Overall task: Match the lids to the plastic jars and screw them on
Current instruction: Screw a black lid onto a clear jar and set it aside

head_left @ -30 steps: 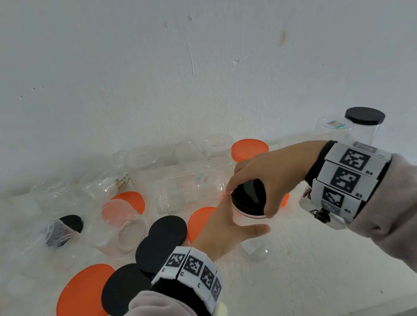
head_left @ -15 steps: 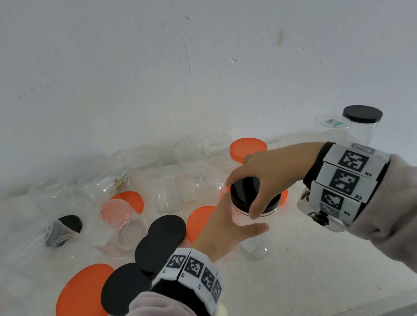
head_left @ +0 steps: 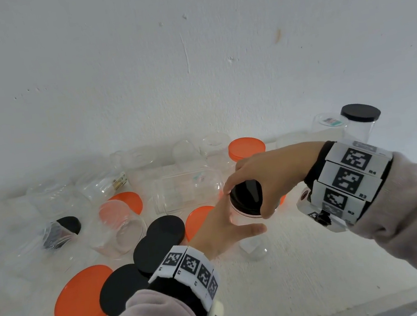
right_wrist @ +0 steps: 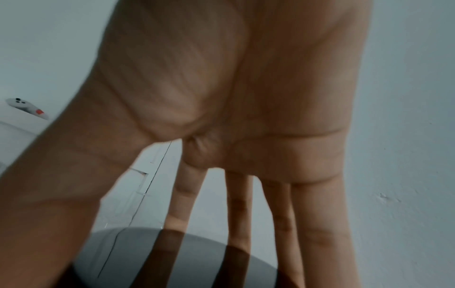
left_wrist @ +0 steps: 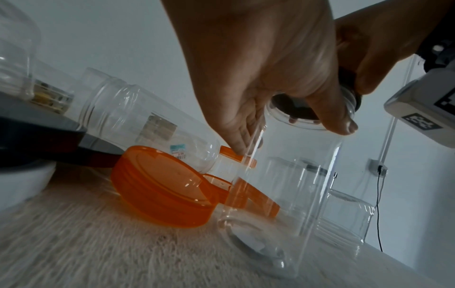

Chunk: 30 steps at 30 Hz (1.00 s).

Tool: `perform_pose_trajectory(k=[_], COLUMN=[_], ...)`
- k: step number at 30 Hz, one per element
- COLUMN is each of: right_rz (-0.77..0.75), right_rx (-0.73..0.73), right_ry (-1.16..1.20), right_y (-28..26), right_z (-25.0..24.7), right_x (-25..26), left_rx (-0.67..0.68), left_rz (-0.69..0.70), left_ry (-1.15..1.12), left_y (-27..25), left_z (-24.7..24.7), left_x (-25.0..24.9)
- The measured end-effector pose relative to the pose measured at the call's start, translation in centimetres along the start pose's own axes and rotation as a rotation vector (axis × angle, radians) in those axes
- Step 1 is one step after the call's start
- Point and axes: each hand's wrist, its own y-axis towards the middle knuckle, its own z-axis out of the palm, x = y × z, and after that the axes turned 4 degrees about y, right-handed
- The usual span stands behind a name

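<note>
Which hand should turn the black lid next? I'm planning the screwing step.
Right. The right hand already grips the black lid from above by its rim, while the left hand holds the clear jar upright on the table.

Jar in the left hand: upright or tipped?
Upright. The jar stands base down on the table, black lid on top.

jars (head_left: 187, 187) all clear plastic, lids either black (head_left: 165, 229) or bright orange (head_left: 84, 298). wall (head_left: 187, 53) plain white. wristbands (head_left: 352, 177) white w/ black square code patterns, sleeves (head_left: 412, 223) pale grey-pink.
</note>
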Motion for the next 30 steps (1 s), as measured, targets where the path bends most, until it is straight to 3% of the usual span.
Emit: perform_pose_trajectory(k=[22,30], right_rz=[0.154,0.057], right_rx=[-0.058,-0.059], right_ry=[0.08,0.072], right_y=[0.45,-0.03], right_z=[0.42,0.25], right_x=[0.35,0.15], left_rx=[-0.021,-0.017], left_rz=[0.009,0.005], left_ry=[-0.028,-0.004], left_y=[-0.74,-0.65], left_z=[0.41,0.42], left_x=[-0.69,-0.36])
